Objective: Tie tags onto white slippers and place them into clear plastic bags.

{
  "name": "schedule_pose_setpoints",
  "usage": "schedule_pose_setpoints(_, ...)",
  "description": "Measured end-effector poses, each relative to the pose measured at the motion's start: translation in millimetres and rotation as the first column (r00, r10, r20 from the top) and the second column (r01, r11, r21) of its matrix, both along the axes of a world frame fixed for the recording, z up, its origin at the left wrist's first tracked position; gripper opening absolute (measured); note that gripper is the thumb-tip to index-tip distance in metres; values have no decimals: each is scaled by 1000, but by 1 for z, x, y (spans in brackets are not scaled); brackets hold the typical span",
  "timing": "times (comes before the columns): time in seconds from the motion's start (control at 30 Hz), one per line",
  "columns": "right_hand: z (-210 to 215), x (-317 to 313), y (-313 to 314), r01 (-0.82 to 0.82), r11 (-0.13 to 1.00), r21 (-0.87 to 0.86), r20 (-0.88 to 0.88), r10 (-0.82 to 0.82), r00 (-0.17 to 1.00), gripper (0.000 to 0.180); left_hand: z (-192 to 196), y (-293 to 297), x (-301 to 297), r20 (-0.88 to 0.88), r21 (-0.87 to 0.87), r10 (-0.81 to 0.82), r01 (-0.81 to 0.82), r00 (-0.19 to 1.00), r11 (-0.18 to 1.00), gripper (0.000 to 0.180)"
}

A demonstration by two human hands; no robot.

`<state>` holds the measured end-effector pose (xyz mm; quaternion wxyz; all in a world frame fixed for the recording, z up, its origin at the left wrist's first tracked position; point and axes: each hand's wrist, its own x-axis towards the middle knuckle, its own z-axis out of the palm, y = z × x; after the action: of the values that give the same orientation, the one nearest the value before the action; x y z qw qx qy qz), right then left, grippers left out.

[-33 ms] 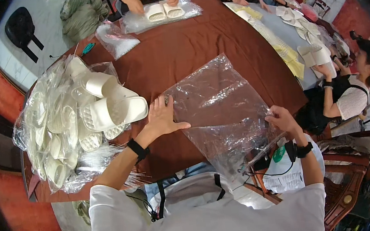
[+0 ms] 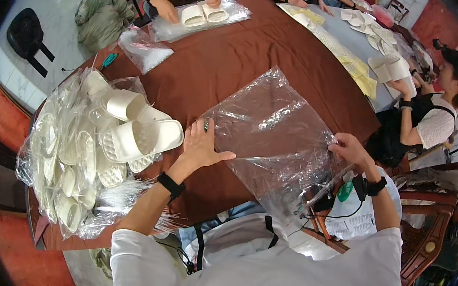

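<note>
One clear plastic bag (image 2: 267, 130) lies on the desk (image 2: 220, 60), long axis slanting from far left to near right, between the left hand (image 2: 200, 147), palm down at its edge, thumb splayed, gripping nothing visible, and the right hand (image 2: 351, 149), fingers pinched on the film.

The person wears a pale grey-white shirt (image 2: 260, 279) with loose short sleeves (image 2: 135, 261). A black band (image 2: 171, 185) circles the left wrist; the right has a black strap (image 2: 377, 186) and dark box (image 2: 360, 186), a thin cable (image 2: 353, 213) hanging below. Something small and greenish (image 2: 206, 126), perhaps a ring, marks the left hand (image 2: 201, 150). Blue denim (image 2: 239, 210) shows beyond the shirt
</note>
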<state>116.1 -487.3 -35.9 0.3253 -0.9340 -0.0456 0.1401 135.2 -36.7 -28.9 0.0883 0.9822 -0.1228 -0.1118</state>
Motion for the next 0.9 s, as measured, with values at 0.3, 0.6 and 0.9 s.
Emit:
schedule_pose_setpoints(0.3,2,-1,1,-45,997,58,38,43,998,20,-15,22,1,117,-93,19,-8,993,996,131)
schedule_pose_setpoints(0.6,28,-14,46,98,972,-214,609,54,791,31,-17,9,-1,136,-3,82,-83,987,997,136)
schedule_pose_setpoints(0.9,59,-122,180,-446,850,-280,459,527,716,52,-21,6,-1,94,-21,95,-93,991,995,135)
